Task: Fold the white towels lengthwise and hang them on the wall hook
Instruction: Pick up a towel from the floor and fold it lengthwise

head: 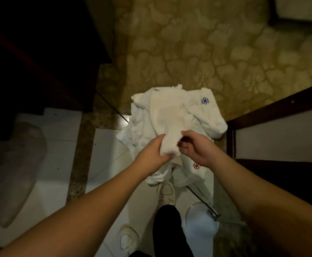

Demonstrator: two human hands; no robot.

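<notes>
- Both hands meet on the near end of a bunched white towel (167,115), held up in the air over the floor (62,164), in front of the person's body.
- The left hand (154,154) has its fingers curled round the left side of the rolled near end and grips it.
- The right hand (196,149) pinches the right side of that same end, thumb above and fingers tucked beneath.
- The held towel's long axis runs away from the person: near end at the hands, far end toward the patterned carpet (207,52).
- More white towels (203,112) are bundled under and beside it, one with a blue flower mark (205,101), another with a red flower mark (196,166); how many there are I cannot tell.
- The step in hand looks like picking out one towel and finding its edge, so folding seems barely begun.
- To do it well: slide the hands apart along the short edge until each holds a corner, then let the length drop free of the bundle.
- Bring the two long edges together so the fold runs along the long axis, and smooth it flat.
- Risk: the other towels may cling and drag onto the tiled floor or the shoes (167,191) below.
- No wall hook shows here.
</notes>
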